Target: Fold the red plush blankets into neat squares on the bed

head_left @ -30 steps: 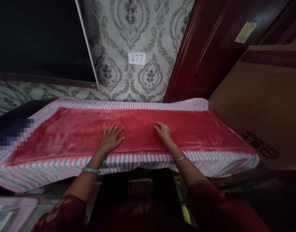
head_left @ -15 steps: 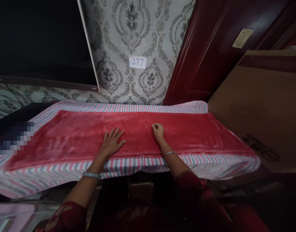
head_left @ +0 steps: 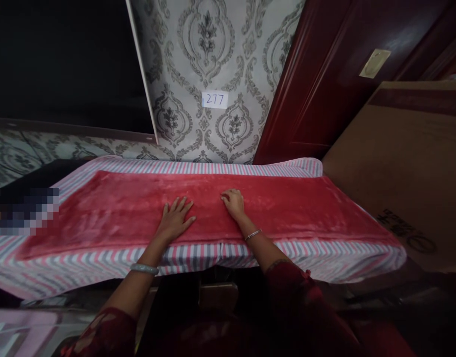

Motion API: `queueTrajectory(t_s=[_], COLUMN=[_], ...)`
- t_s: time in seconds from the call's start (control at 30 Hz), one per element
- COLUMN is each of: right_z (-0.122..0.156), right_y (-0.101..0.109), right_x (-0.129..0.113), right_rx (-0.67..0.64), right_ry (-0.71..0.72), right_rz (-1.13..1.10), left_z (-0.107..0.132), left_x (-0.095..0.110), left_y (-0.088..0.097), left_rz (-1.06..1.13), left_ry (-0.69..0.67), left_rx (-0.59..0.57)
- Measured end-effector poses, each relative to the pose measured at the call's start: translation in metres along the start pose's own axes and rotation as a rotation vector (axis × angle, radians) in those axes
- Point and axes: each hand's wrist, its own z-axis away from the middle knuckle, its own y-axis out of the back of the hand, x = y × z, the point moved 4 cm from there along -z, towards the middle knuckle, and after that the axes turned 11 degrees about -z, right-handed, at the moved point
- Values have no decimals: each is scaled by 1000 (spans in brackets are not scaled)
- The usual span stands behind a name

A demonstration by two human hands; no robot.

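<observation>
A red plush blanket [head_left: 287, 203], folded into a long strip, lies flat over a striped cloth [head_left: 209, 255] in pink, grey and white. My left hand [head_left: 175, 220] rests palm down on the blanket, left of its middle, fingers spread. Just to the right, my right hand [head_left: 234, 202] is at the blanket's surface with its fingers curled in and the thumb close to the forefinger. Whether anything tiny is between those fingertips is too small to see. The blanket's surface shows lighter, brushed patches.
Behind the table is a patterned wall with a paper label [head_left: 215, 99] reading 277. A dark television screen [head_left: 64, 64] hangs at the upper left. On the right, a large cardboard box [head_left: 410, 163] stands before a dark red door [head_left: 324, 74]. A pink object [head_left: 27, 329] is at the lower left.
My right hand has moved left across the blanket, closer to my left hand, its fingers still curled. My left hand stays in place on the blanket. The view has shifted slightly.
</observation>
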Motion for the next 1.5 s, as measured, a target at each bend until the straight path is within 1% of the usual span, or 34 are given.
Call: queueTrajectory(t_s=[0.1, 0.27, 0.33, 0.37, 0.4, 0.53, 0.6, 0.67, 0.77, 0.83, 0.9, 0.93, 1.0, 1.07, 1.1, 1.13, 1.2, 1.27, 1.33, 1.5], right_z=[1, 0, 5, 8, 13, 42, 58, 76, 105, 119, 123, 121, 106, 88, 79, 73, 69, 73, 80, 87], right_y=[-1, 6, 8, 7, 5, 0, 6, 13, 25, 31, 37, 40, 45, 47, 45, 41, 28, 15, 6, 5], right_x=[-1, 5, 2, -1, -6, -21, -26, -30, -32, -33, -32, -32, -30, -30, -32, -34, -40, -44, -46, -43], right_rx=[-4, 13, -3, -49, -122, -477, -579, -660, -736, -760, -762, -741, -640, -508, -460, -439, -484, -569, -622, -636], right_ry=[-4, -89, -78, -53, -18, 102, 125, 140, 180, 227, 254, 249, 216, 182, 167, 153, 129, 119, 118, 112], right_rz=[13, 39, 47, 64, 94, 275, 305, 289, 209, 111, -36, -110, -191, -140, -77, -5, 130, 238, 304, 353], left_z=[1, 0, -1, -2, -2, -2, -3, -3, -4, -4, -4, -4, -4, -4, -4, -3, -1, 2, 3, 4], left_x=[0, -1, -1, -1, -1, -1, -1, -1, -1, -1, 0, 0, 1, 0, 0, 0, -1, 0, 1, 4], left_y=[1, -1, -2, -2, -2, -2, -2, -2, -3, -3, -3, -2, -2, -2, -2, -2, -1, 0, 0, -1], left_rz=[-3, -8, -13, -15, -16, -10, -4, -4, -9, -15, -19, -19, -17, -15, -14, -11, -2, 6, 10, 4], left_ry=[-8, -6, -3, -4, -3, -1, -5, -7, 1, 8, 9, 8, 7, 8, 8, 6, -3, -18, -37, -31], left_rx=[13, 7, 1, 0, 0, 0, 8, 14, 11, 8, 7, 4, -4, -6, -4, 4, 24, 39, 23, -62])
